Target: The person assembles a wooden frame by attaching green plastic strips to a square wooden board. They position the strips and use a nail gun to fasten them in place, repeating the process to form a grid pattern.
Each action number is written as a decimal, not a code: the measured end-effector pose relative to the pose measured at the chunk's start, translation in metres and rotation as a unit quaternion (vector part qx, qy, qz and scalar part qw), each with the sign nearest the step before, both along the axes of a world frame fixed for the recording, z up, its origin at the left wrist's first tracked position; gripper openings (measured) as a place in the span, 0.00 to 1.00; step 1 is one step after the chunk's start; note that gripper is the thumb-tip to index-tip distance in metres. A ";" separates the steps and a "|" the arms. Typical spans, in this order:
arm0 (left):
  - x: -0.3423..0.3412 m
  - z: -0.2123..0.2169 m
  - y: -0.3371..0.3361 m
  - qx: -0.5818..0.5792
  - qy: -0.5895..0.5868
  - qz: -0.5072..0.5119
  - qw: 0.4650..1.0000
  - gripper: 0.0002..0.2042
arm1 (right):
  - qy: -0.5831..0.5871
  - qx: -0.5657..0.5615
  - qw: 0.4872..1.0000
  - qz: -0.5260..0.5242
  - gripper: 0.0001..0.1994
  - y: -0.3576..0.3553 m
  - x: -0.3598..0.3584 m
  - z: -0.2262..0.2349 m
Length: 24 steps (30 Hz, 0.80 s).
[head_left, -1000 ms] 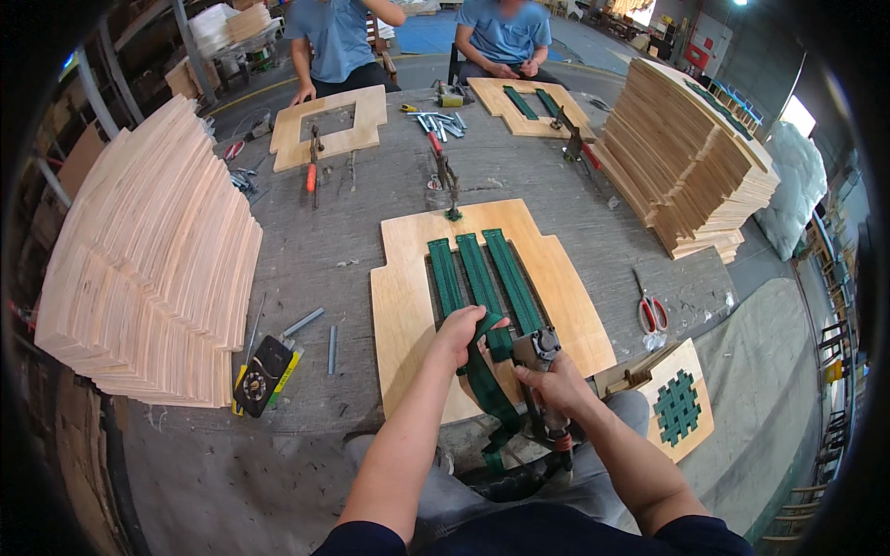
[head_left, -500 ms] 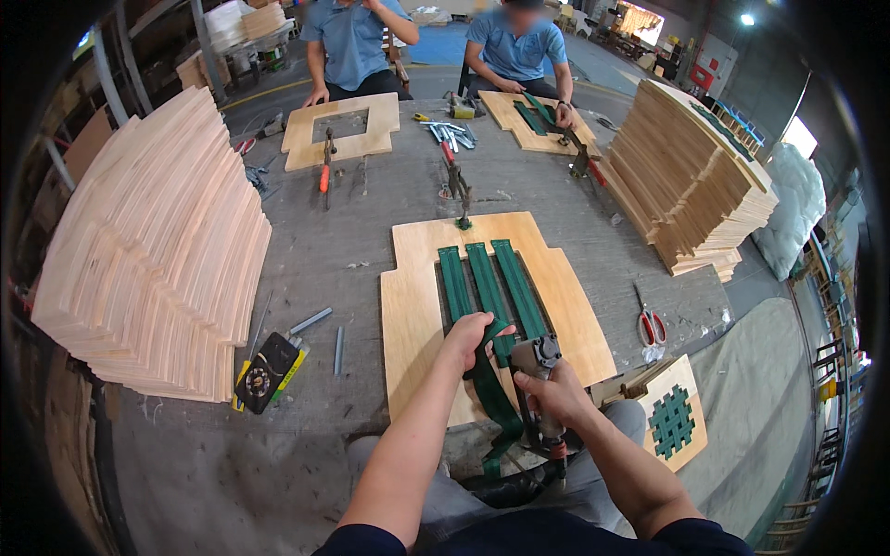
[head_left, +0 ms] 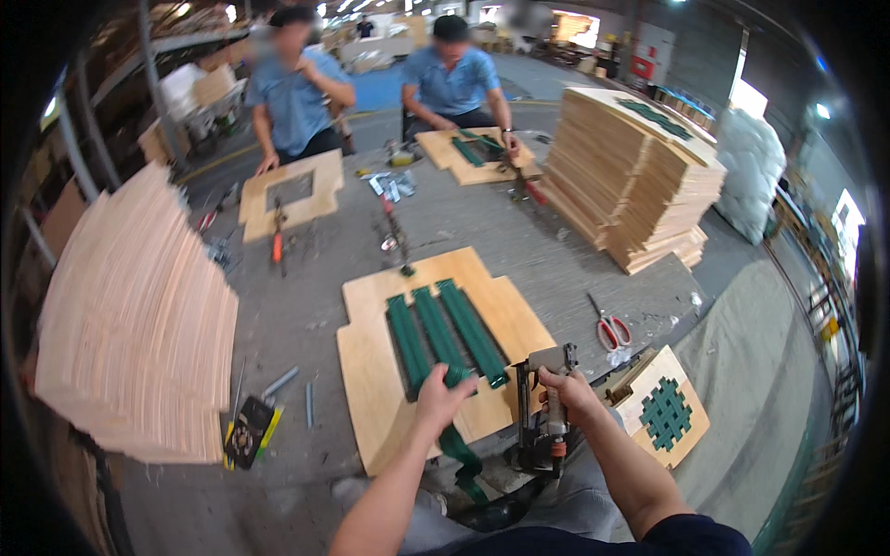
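Observation:
My left hand (head_left: 443,400) grips a dark green webbing strap (head_left: 457,447) at the near edge of a cut-out wooden panel (head_left: 362,371). The strap's loose tail hangs in folds over the panel's edge towards my lap. Three green strips (head_left: 471,334) run side by side across the panel's opening. Just right of the panel's near edge, my right hand (head_left: 567,394) is wrapped round the handle of a staple gun (head_left: 553,408), held upright. A clamp (head_left: 399,243) sits at the panel's far edge.
Tall stacks of wooden panels stand left (head_left: 139,324) and right (head_left: 621,176). Red-handled scissors (head_left: 612,331) lie to the right, a tape measure (head_left: 250,431) to the left. A panel with woven green strips (head_left: 666,412) leans at the lower right. Two co-workers (head_left: 454,83) are across the table.
The view has turned, shifting the table left and lower in the picture. My right hand with the staple gun has moved right, away from the strips; my left hand still holds the strap.

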State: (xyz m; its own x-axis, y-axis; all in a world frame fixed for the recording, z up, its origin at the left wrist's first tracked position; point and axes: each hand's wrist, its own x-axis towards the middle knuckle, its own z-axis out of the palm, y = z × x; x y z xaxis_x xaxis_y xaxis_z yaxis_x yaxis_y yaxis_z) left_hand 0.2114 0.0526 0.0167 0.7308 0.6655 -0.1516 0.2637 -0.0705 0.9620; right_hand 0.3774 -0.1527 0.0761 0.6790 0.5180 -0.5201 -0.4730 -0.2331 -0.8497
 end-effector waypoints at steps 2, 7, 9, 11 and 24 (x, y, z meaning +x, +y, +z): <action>-0.013 0.012 -0.030 0.174 0.124 0.005 0.977 0.28 | -0.004 -0.033 0.998 -0.044 0.18 -0.006 0.025 -0.002; -0.022 -0.001 -0.063 0.374 0.090 0.000 0.923 0.12 | -0.095 -0.109 0.989 -0.017 0.36 -0.002 0.101 -0.023; -0.022 -0.011 -0.059 0.420 0.091 0.024 0.903 0.09 | -0.147 -0.192 0.970 0.027 0.40 0.010 0.131 -0.027; -0.016 -0.012 -0.064 0.439 0.079 0.037 0.894 0.08 | -0.234 -0.242 0.941 0.035 0.44 0.018 0.160 -0.034; -0.013 -0.016 -0.067 0.451 0.075 0.038 0.889 0.09 | -0.459 -0.367 0.804 0.087 0.22 -0.041 0.219 -0.021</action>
